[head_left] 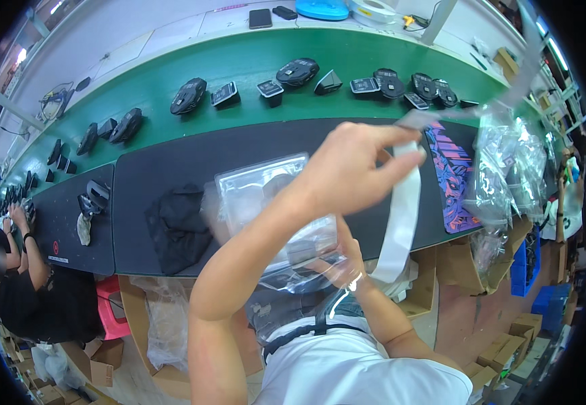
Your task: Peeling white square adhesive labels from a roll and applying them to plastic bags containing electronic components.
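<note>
My left hand [367, 162] reaches across to the right, thumb and forefinger pinched on a white strip [401, 229]. One end of the strip hangs below the fingers; a greyish, blurred length trails up to the right. Under that forearm is a clear plastic tray [252, 169], tilted over the black mat [171, 152]. Loose clear film [299, 277] shows at its near end. My right hand [343, 260] grips the tray's near right side, partly seen through the plastic. Whether the tray sits inside a bag, I cannot tell. A crumpled black cloth [178, 229] lies left of it.
Black mouse-shaped devices [188, 96] and small black stands [225, 94] line the green bench [151, 74]. Clear bags [502, 162] lie on a patterned mat [448, 182] at right. Cardboard boxes [465, 263] stand below the edge. A co-worker [36, 290] sits at left.
</note>
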